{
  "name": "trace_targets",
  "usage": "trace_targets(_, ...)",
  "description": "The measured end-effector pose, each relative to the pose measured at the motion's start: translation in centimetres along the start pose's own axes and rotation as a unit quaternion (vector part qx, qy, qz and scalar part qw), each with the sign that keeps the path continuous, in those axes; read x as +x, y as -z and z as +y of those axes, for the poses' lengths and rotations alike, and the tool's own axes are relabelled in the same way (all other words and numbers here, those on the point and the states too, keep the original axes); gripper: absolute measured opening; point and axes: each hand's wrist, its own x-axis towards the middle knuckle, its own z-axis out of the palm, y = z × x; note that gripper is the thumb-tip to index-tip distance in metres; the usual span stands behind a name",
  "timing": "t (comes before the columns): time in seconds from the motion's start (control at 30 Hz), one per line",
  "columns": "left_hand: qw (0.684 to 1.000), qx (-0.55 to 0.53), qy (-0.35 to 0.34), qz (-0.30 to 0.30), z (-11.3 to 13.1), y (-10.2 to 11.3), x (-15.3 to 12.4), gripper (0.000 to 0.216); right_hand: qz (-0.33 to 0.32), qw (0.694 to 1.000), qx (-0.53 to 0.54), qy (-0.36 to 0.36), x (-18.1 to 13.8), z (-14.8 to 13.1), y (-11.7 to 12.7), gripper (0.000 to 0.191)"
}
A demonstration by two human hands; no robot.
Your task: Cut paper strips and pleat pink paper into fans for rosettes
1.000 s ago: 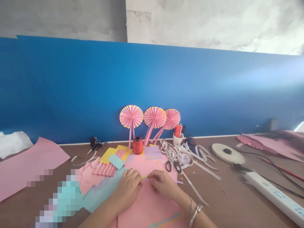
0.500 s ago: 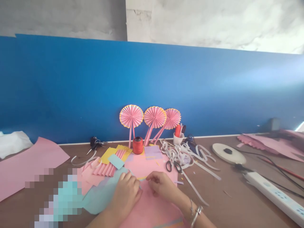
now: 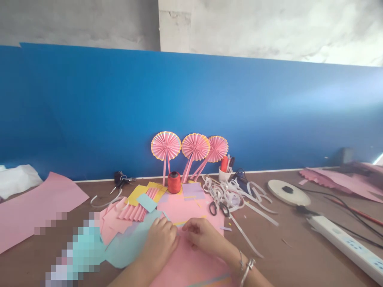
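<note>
My left hand lies on a pink paper sheet, its fingers bent and pressed together; whatever is under them is hidden. Just to its right, my right hand has curled fingers, with thumb and forefinger close together near the left fingertips. I cannot make out what sits between them. A thin yellow and blue strip of paper shows just beyond both hands. Light blue paper extends from under the left forearm. Black-handled scissors lie beyond the right hand.
Several pink pleated paper fans lean on the blue partition. Before them stands a red thread spool. White paper strips lie tangled by a white cup. At right are a power strip and a round cream lid-like object.
My right fingertips have shifted slightly left, toward my left hand. More of the yellow strip shows beyond the right hand. My left hand has hardly moved.
</note>
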Motion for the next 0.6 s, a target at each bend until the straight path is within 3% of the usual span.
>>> trace_targets(0.17, 1.000, 0.008, -0.004, -0.020, -0.1, -0.1, 0.0, 0.022, 0.001, 1.000, -0.007, -0.003, -0.1, -0.3, 0.0, 0.027)
trace_targets(0.37, 0.994, -0.092, 0.046, -0.031, -0.4, -0.4, 0.0, 0.012, -0.010, 1.000, -0.003, 0.015, -0.1, -0.1, 0.0, 0.030)
trace_targets(0.6, 0.993, -0.104, 0.057, -0.029, -0.9, -1.6, 0.2, 0.026, -0.023, 1.000, -0.014, -0.005, -0.5, -1.1, -0.1, 0.030)
